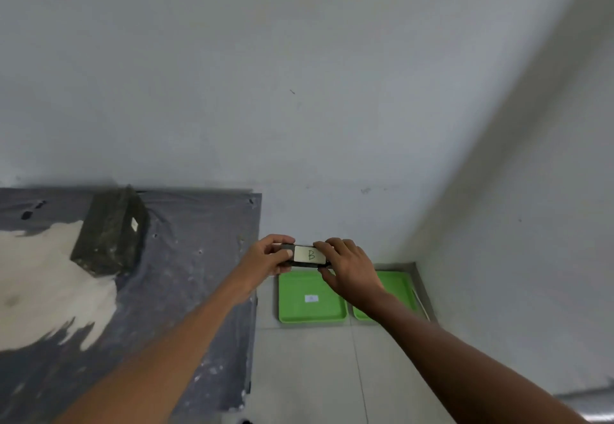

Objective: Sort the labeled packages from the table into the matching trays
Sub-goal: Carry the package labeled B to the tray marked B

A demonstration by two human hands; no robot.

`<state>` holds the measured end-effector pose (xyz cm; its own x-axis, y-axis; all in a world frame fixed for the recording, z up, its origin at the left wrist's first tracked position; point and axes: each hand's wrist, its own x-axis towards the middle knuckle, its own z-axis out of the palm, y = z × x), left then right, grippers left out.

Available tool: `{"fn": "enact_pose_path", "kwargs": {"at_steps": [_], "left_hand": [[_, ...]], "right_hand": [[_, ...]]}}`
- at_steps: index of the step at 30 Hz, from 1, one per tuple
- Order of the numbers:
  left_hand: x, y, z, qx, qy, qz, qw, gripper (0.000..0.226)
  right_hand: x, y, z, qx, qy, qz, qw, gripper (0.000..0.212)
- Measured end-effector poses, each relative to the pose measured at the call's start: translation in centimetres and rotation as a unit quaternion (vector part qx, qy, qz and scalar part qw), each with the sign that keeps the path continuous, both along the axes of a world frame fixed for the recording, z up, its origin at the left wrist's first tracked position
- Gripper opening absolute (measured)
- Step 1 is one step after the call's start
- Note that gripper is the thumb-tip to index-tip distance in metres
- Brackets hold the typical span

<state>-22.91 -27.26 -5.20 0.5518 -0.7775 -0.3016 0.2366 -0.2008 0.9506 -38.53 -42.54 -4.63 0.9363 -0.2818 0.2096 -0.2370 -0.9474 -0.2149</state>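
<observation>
A small dark package with a white label marked "B" is held in the air between both hands, above the far edge of two green trays on the floor. My left hand grips its left end and my right hand grips its right end. The left green tray carries a small white label that I cannot read. My right hand and forearm cover much of the right green tray. A larger dark package with a small white label lies on the table at the left.
The table has a grey, paint-stained cover with a large white patch. The trays sit on a tiled floor in a corner between two pale walls. A thin white stick lies along the right tray's edge.
</observation>
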Motion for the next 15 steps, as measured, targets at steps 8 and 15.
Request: {"fn": "enact_pose_path", "kwargs": {"at_steps": [8, 15], "left_hand": [[-11.8, -4.7, -1.8, 0.022, 0.026, -0.02, 0.999, 0.027], [-17.6, -12.9, -3.2, 0.056, -0.017, -0.041, 0.997, 0.025]], "right_hand": [[-12.0, -3.5, -1.7, 0.008, 0.031, -0.046, 0.998, 0.048], [-18.7, -10.6, -3.8, 0.055, 0.023, -0.077, 0.995, 0.046]]}}
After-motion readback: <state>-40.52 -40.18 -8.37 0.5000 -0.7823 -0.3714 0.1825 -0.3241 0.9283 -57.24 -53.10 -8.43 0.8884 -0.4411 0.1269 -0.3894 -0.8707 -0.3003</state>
